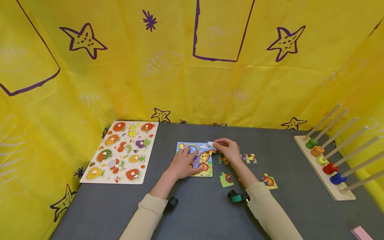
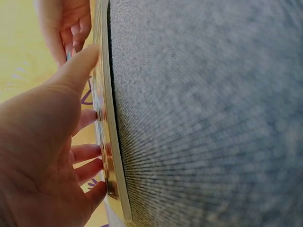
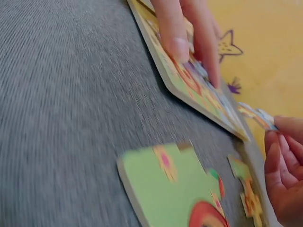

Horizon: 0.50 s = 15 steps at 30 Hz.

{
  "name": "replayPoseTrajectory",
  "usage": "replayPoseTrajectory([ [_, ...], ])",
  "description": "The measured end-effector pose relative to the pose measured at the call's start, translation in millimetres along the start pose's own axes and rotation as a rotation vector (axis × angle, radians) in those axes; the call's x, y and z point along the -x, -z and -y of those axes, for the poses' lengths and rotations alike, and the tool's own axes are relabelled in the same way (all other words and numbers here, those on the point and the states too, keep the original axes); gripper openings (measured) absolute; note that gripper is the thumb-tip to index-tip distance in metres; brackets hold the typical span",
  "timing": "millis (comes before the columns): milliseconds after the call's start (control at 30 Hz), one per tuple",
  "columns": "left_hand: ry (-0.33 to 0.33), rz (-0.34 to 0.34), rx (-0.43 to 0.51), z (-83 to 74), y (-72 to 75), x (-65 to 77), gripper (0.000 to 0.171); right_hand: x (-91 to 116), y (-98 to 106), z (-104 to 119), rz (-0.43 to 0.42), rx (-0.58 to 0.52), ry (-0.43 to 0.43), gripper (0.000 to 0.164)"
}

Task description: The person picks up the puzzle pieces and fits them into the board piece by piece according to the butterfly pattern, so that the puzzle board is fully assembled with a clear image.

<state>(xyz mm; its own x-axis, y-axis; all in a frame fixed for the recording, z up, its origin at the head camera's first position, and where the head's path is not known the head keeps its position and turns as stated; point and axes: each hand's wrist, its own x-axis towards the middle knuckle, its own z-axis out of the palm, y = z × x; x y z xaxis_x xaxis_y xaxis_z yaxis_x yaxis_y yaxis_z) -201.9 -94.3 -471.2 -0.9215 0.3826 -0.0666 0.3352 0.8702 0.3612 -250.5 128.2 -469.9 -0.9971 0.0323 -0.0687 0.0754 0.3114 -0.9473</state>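
A colourful jigsaw puzzle point(image 1: 208, 172) with a sun and rainbow lies in a flat tray on the grey table. My left hand point(image 1: 181, 164) rests on it, fingers spread and fingertips touching its surface. At its upper right corner, my right hand point(image 1: 229, 150) pinches a puzzle piece point(image 3: 258, 116) between thumb and fingers, with the piece tilted in the right wrist view. Loose pieces lie right of the tray: a green one point(image 1: 225, 180), another with red rings point(image 1: 270, 181), and a few point(image 1: 249, 158) partly hidden behind my right hand and forearm.
On the left lies a wooden fruit peg board point(image 1: 109, 165). A wooden stand point(image 1: 324, 171) with upright rods and coloured rings is at the right. A pink block point(image 1: 361, 232) sits at the lower right. Yellow patterned cloth point(image 1: 186, 83) hangs behind the table.
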Motion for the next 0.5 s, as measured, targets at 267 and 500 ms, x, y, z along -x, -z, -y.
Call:
replayPoseTrajectory([
  [267, 0.005, 0.009, 0.013, -1.8, 1.5, 1.2, 0.079, -5.5, -19.2, -2.6, 0.052, 0.057, 0.02, 0.023],
  [500, -0.01, 0.006, -0.006, -2.4, 1.0, 1.3, 0.077, -6.5, -26.9, -3.1, -0.002, 0.263, 0.117, 0.021],
])
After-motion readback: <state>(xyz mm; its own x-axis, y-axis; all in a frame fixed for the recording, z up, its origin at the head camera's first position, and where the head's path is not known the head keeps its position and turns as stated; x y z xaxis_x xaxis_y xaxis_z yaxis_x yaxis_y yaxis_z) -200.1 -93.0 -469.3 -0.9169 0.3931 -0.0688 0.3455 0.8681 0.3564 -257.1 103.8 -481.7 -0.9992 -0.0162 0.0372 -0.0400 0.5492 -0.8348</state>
